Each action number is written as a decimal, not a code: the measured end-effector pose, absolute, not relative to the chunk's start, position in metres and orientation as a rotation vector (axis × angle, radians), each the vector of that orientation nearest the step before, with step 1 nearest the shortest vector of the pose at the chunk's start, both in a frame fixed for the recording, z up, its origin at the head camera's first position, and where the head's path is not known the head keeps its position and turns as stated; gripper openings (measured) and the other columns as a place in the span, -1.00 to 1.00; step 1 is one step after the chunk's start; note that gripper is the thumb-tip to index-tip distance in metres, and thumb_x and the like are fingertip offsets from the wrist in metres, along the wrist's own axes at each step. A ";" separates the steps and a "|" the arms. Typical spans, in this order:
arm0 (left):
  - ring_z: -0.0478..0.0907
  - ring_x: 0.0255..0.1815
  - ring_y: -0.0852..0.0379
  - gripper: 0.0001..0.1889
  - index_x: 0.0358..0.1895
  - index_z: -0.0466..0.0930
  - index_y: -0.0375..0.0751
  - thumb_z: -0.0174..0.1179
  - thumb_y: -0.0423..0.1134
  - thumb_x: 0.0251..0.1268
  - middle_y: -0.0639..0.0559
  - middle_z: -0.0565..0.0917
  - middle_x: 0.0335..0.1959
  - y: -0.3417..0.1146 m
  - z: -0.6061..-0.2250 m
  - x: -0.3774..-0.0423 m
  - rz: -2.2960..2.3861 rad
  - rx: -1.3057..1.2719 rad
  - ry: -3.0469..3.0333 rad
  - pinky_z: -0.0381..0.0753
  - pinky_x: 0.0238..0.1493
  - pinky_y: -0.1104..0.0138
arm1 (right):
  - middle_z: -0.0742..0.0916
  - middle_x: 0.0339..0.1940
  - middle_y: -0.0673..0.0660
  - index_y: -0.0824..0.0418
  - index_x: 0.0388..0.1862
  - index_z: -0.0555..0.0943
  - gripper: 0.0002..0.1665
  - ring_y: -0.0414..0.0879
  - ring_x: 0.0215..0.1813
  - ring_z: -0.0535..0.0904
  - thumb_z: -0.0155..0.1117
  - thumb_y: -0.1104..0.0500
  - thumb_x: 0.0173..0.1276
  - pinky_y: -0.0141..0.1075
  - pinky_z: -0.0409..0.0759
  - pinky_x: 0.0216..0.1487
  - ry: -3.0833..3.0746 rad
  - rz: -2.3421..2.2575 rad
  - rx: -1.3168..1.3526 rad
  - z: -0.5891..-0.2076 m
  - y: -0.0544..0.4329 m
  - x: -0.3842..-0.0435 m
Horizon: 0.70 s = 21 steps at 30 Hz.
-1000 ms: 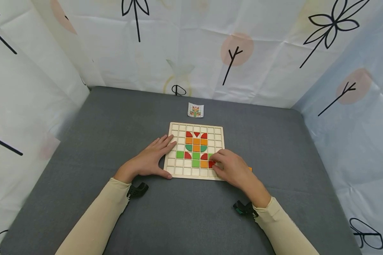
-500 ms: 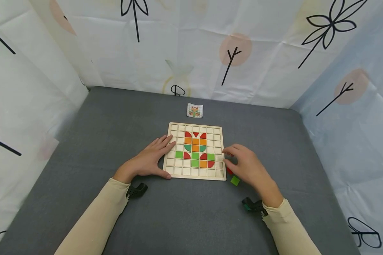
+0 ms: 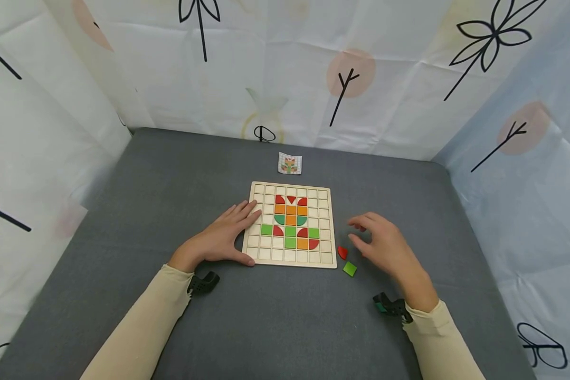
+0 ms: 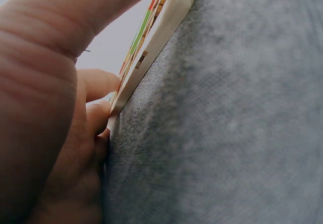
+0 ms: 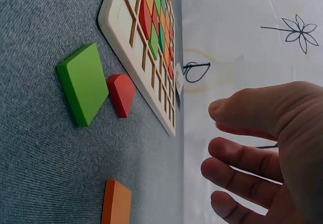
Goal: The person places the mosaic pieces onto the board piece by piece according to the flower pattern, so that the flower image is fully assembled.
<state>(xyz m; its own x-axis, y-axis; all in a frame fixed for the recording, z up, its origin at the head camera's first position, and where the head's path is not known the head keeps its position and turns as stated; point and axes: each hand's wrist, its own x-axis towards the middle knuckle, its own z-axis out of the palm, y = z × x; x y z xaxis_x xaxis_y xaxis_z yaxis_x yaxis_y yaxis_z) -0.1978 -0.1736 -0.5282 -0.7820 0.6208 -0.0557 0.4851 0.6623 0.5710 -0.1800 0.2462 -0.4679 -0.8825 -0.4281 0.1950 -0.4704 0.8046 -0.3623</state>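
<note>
A wooden grid board (image 3: 266,254) lies on the grey table, with red, orange and green pieces set in its middle cells. My left hand (image 3: 223,235) rests along the board's left edge, fingers spread over the rim and thumb at the near corner. Off the board's right side hovers my right hand (image 3: 382,245), fingers loosely bent and apart, holding nothing. Between that hand and the board lie a red rounded piece (image 3: 342,253) and a green square (image 3: 350,269). The right wrist view also shows an orange piece (image 5: 116,204), which the right hand hides in the head view.
A small pattern card (image 3: 290,163) lies beyond the board's far edge. Printed white cloth (image 3: 294,79) hangs behind and on both sides of the grey table (image 3: 285,316).
My right hand has left the red quarter-circle in the board's lower right cells and moved rightward off the board. The loose red and green pieces beside the board have come into view.
</note>
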 end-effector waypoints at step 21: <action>-0.31 0.81 -0.19 0.35 0.80 -0.02 -0.20 0.61 0.31 0.09 -0.16 -0.15 0.82 -0.173 -0.527 -0.198 0.804 0.895 2.629 -0.26 0.74 -0.12 | 0.73 -0.04 0.13 0.23 0.13 0.78 -0.70 0.12 -0.05 0.66 0.53 0.28 0.45 0.03 0.62 -0.12 -2.914 0.648 0.654 -0.475 0.263 -0.174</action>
